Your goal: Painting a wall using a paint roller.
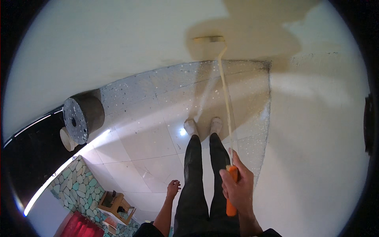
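Observation:
My right hand (239, 184) is closed around the orange handle of a paint roller (226, 94). Its long, thin cream-coloured rod runs forward from my fist, over the floor. At the far end the narrow roller head lies against the pale wall in front of me, just above the floor edge. My left hand (173, 188) hangs beside my left leg, away from everything. Its fingers are loosely bent and apart, with no object visible in them.
Paint specks dot the tiled floor (150, 138). A grey cylindrical block (87, 114) stands at the left, beside a small pale tub (68, 139). Another wall (312, 150) rises close on my right. Behind at lower left are a wooden box-like stand (115, 205), pebbled flooring (79, 183) and red cloth (81, 226).

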{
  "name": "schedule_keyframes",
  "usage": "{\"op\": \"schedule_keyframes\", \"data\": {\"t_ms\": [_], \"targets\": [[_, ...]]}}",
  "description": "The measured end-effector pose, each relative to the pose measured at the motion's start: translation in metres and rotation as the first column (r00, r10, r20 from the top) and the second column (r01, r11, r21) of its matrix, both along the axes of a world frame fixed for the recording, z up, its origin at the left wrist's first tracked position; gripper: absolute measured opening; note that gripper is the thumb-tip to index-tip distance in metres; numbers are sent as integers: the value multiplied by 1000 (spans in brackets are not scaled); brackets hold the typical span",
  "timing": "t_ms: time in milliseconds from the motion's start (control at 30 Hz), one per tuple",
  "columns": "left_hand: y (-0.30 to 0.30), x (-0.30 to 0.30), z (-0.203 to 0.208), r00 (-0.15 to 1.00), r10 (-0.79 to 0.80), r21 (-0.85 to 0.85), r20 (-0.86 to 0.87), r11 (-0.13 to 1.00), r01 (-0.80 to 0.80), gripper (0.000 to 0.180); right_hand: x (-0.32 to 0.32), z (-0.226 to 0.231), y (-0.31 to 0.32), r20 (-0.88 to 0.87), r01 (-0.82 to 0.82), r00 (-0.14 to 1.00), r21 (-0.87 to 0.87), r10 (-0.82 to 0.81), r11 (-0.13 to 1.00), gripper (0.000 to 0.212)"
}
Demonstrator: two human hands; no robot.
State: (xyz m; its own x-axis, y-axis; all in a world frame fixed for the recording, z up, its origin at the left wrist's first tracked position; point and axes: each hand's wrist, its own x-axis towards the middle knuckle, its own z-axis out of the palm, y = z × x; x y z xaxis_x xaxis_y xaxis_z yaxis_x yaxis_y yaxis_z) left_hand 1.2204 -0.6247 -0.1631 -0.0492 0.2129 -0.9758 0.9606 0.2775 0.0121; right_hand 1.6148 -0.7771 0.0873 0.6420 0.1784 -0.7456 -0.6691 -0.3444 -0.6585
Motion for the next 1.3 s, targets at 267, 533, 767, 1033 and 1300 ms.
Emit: {"op": "schedule_keyframes", "data": {"t_ms": [267, 533, 767, 1033, 1300], "targets": [[-3, 16, 0, 999, 12, 5, 50, 1000, -12, 40, 29, -81, 10, -48, 68, 997, -1, -68, 998, 61], [10, 22, 5, 1000, -9, 14, 29, 1000, 9, 40, -7, 25, -15, -89, -47, 995, -63, 41, 997, 59], [5, 27, -8, 996, 24, -5, 82, 1000, -23, 36, 6, -43, 8, -2, -42, 999, -1, 42, 999, 61], [15, 10, 0, 1000, -9, 5, 13, 1000, 9, 36, -12, 16, 3, 8, -53, 999, -21, 53, 998, 60], [12, 34, -9, 993, 27, -2, 111, 1000, -27, 36, -1, -22, 37, -120, 118, 987, 80, -108, 990, 62]]}}
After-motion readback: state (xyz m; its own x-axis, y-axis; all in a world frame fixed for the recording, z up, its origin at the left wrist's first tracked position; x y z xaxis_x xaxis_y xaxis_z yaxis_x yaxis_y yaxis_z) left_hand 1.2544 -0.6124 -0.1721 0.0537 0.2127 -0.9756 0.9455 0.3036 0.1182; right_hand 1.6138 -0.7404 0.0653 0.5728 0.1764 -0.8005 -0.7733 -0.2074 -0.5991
